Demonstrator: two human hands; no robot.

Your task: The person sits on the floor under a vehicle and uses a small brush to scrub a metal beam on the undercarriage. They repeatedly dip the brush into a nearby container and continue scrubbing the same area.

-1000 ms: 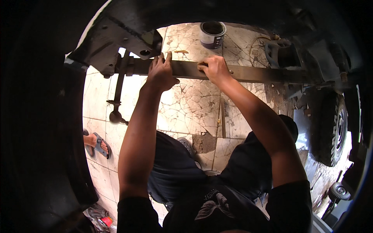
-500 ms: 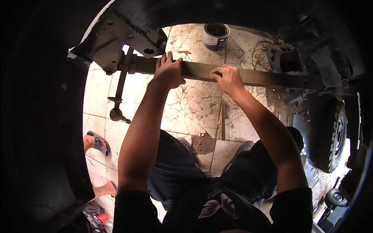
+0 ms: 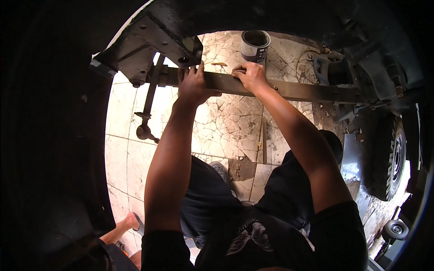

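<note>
A long, flat metal bar [image 3: 300, 91], like a leaf spring, runs across under a dark vehicle body. My left hand [image 3: 194, 86] lies over its left part, fingers stretched apart across the bar and thumb pointing right along the near edge. My right hand [image 3: 251, 77] is closer to the bar's middle, its fingers bent and pressed together against the top; anything between the fingertips is hidden. A small bolt head [image 3: 274, 87] shows on the bar, to the right of that hand. At the left end, a dark bracket [image 3: 153, 45] with round holes overhangs the bar.
A rod with a ball-shaped end [image 3: 143, 131] hangs left of my left arm. Beyond the bar stand an open paint can [image 3: 254, 50] and a grey plastic container [image 3: 330, 70]. A tyre [image 3: 396, 158] is at right. Another person's bare foot [image 3: 131, 222] shows at lower left.
My right hand has moved left along the bar, nearer my left hand. My left hand stays on the bar. At lower left, the other person's sandalled foot has left the view and dark clothing appears.
</note>
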